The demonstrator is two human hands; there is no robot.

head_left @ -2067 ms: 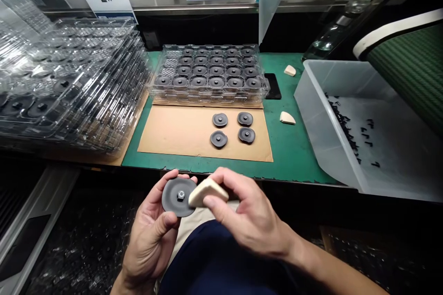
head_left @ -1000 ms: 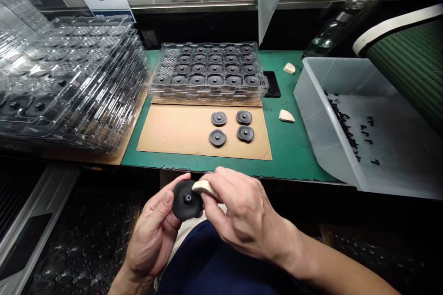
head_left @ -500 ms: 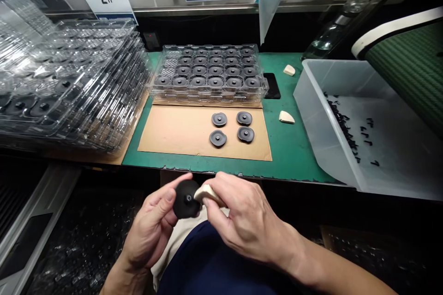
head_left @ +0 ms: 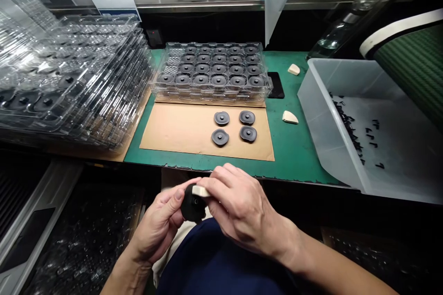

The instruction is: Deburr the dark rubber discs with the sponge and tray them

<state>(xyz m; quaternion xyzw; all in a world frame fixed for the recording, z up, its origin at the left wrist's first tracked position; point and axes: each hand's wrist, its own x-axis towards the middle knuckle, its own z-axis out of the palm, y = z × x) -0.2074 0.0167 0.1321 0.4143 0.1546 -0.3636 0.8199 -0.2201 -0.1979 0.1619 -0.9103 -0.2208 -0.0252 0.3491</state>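
Left hand (head_left: pixel 162 226) pinches a round black rubber disc (head_left: pixel 192 206) by its rim, held over the lap just in front of the green tabletop (head_left: pixel 294 147). Right hand (head_left: pixel 238 212) is clamped on a small cream wedge-shaped block (head_left: pixel 200 191), pressed against the disc's upper edge. Four similar black discs (head_left: pixel 234 126) lie on a brown cardboard sheet (head_left: pixel 176 129).

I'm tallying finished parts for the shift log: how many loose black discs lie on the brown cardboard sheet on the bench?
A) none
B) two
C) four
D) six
C: four black discs lie in a two-by-two group on the cardboard sheet, in front of the clear tray; a fifth sits off the bench in the left hand.
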